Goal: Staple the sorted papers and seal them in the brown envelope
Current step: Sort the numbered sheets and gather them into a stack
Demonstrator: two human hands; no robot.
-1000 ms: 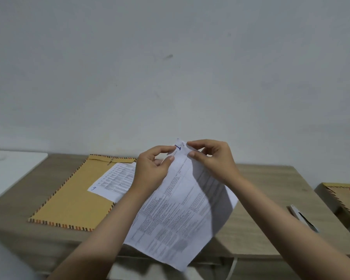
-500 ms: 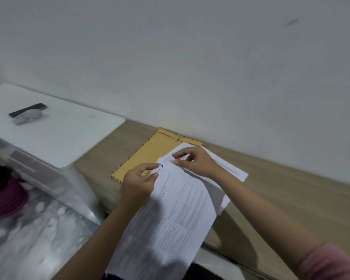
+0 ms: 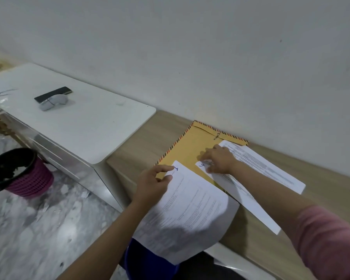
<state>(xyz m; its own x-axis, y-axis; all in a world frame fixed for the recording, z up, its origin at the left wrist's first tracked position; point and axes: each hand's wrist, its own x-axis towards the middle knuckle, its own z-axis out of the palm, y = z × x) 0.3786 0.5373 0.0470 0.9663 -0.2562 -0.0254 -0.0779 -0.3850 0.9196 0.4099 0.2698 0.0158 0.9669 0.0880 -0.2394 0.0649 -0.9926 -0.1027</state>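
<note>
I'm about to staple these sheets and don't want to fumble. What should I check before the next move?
1. Numbered white sheet in left hand grip: ok.
2. Right hand on loose white papers: ok.
3. Papers squared into one stack: not ok, spread apart.
4. Stapler within reach: cannot tell, none recognisable.
5. Brown striped-edge envelope on wooden desk: ok.
6. Envelope flap open: cannot tell.

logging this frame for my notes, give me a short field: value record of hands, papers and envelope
left hand: pinches top corner of a printed sheet marked 1
right hand: flat on the sheets on the desk
brown envelope: flat on the wooden desk, partly under the papers
stapler: none identifiable
side table: dark phone
</note>
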